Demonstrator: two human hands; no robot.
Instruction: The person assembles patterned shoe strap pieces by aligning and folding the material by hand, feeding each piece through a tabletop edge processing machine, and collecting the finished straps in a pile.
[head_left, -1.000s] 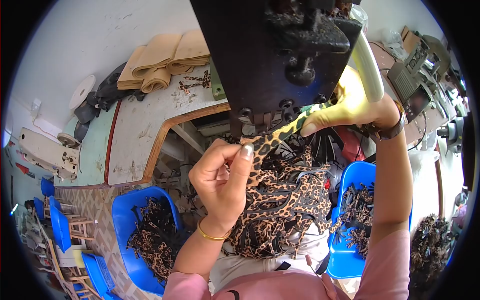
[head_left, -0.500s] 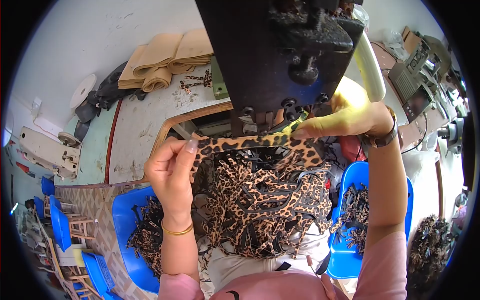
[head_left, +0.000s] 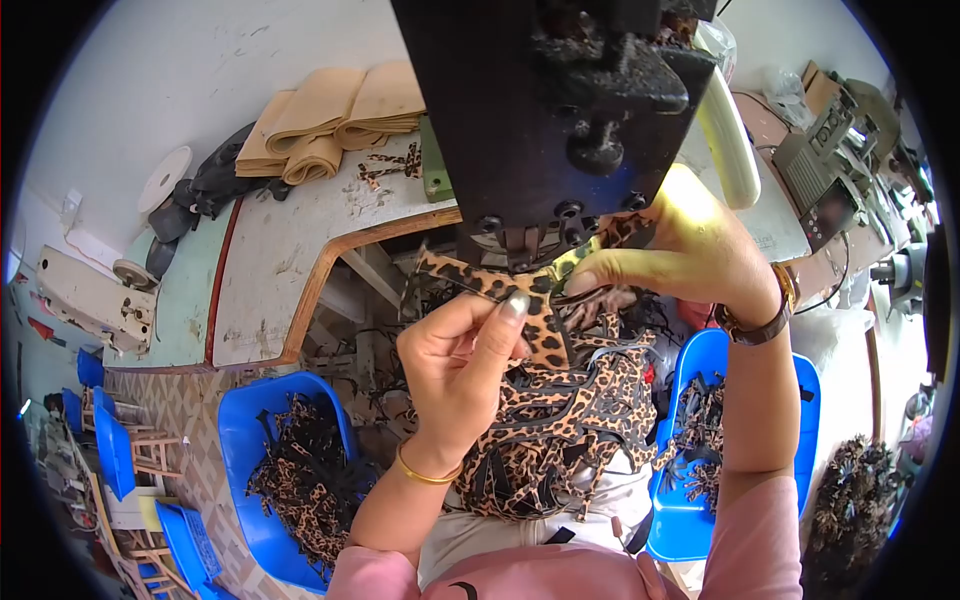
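Leopard-print straps with dark edging lie in both hands, right under the head of a black sewing machine. My left hand pinches one strap piece between thumb and fingers, just below and left of the presser foot. One end sticks out to the left, and another part hangs down beside the thumb. Lit by the machine lamp, my right hand grips the strap at the right of the foot, thumb on top. Its other fingers are partly hidden. A heap of similar straps covers my lap.
Blue chairs hold more straps at left and right. A worktable with a wooden edge carries folded tan sheets and a few strap scraps. A white lamp arm hangs by the machine head. Control boxes stand at right.
My left hand has moved right and closer to the presser foot. The strap, stretched level between both hands before, is now bunched and folded under the machine head. My right hand has shifted slightly left.
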